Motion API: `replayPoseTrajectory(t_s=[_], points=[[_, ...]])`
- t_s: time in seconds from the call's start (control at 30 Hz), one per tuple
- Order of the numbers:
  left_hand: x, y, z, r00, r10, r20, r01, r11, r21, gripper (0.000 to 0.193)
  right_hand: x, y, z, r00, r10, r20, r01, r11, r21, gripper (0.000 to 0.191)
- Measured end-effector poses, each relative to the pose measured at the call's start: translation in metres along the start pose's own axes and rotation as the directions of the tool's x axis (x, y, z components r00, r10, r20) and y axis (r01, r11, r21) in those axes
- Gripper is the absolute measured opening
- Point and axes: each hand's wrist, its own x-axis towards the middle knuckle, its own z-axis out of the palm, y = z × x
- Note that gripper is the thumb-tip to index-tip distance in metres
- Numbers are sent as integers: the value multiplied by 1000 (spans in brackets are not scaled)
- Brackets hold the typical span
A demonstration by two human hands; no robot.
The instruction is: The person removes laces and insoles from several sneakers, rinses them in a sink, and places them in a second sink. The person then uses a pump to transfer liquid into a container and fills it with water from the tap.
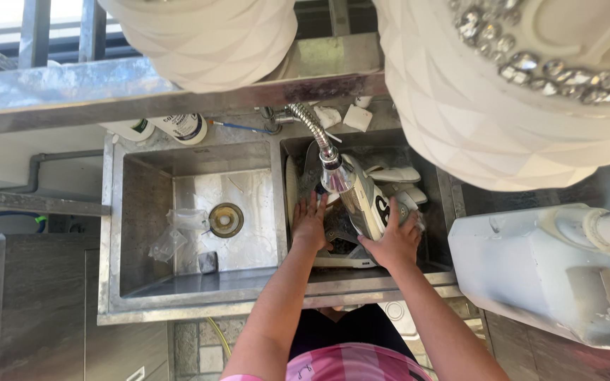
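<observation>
Steel double sink (114, 233) anchors everything: we see its left basin holding a drain strainer (226, 219). In its right basin, our left hand (310, 224) lies flat on dishes, and our right hand (395, 242) grips a white patterned mug (368, 204) under the faucet (333, 169).

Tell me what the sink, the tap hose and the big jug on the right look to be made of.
The sink looks like brushed stainless steel: grey, dully reflective, with sharp folded edges. The tap hose seems to be ribbed flexible metal, shiny and coiled, ending in a chrome-like spray head. The jug looks like white, slightly translucent plastic, with moulded seams and a screw cap.
</observation>
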Motion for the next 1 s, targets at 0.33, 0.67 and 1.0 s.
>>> replayPoseTrajectory(t_s=[0.33, 0.67, 1.0], points=[[36, -5, -2, 999, 13, -44, -24, 966, -259, 111, 36, 98, -6, 878, -12, 478, -423, 448, 788, 84], [-4, 40, 4, 624, 528, -576, -667, -25, -745, 62, -12, 95, -25, 981, -72, 179, -172, 93, 981, 80], [-28, -18, 43, 726, 291, -623, -683, 415, -602, 23, 18, 41, -37, 975, -55, -214, 208, 556, 804, 109]])
